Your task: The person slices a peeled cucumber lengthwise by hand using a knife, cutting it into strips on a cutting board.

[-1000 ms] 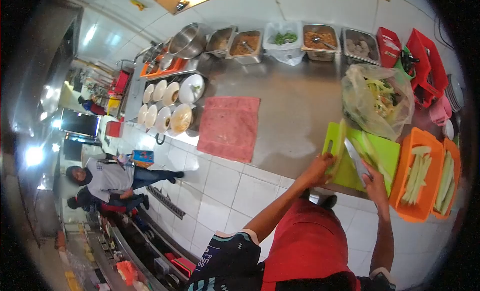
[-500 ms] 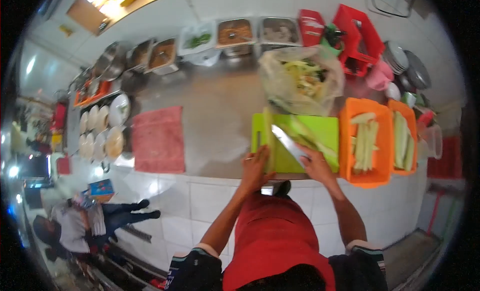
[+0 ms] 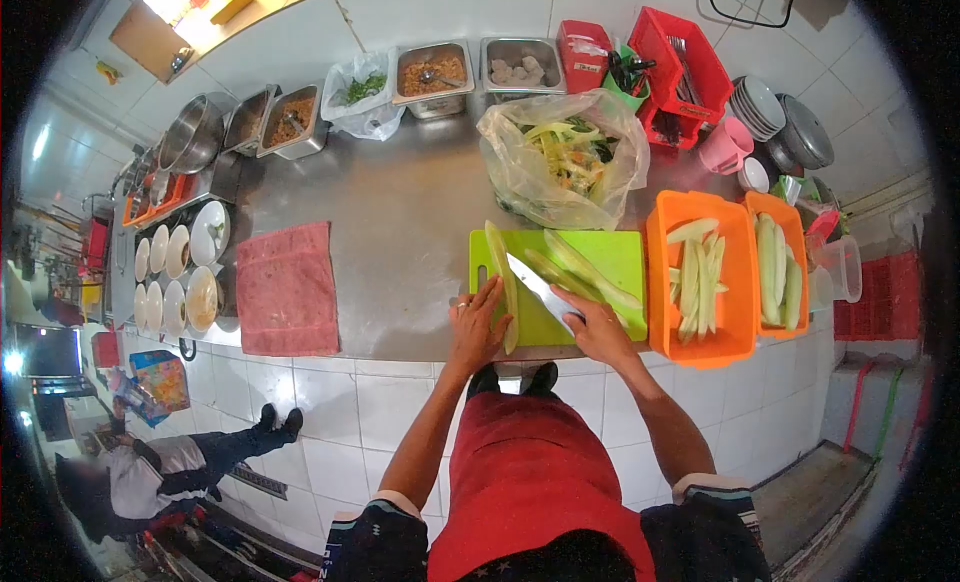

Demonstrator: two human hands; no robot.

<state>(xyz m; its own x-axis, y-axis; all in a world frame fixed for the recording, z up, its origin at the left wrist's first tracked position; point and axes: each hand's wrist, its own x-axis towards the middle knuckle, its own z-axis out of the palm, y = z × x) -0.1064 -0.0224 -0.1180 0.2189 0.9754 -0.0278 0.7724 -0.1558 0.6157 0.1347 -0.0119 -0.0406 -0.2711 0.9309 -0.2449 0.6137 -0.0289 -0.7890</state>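
A long pale-green vegetable piece (image 3: pixel 501 272) lies lengthwise near the left side of the green cutting board (image 3: pixel 627 249). My left hand (image 3: pixel 478 325) presses its fingers against that piece from the left, low on the board. In my right hand (image 3: pixel 601 332) is a knife (image 3: pixel 537 288), its handle wrapped by my fingers and its blade pointing up and left, the tip beside the piece. More long pieces (image 3: pixel 592 269) lie to the right of the blade. An orange container (image 3: pixel 657 280) right of the board holds several cut lengths.
Behind the board sits a plastic bag of vegetable scraps (image 3: pixel 620 179). A second orange container (image 3: pixel 800 232) stands at the right. Metal food pans (image 3: pixel 433 100) line the wall. A red cloth (image 3: pixel 288 290) and several bowls (image 3: pixel 202 298) are at the left. Another person (image 3: pixel 160 477) is at lower left.
The view has swung, so the counter appears further left and more level. My left hand stays at the piece, and my right hand still holds the knife near it.
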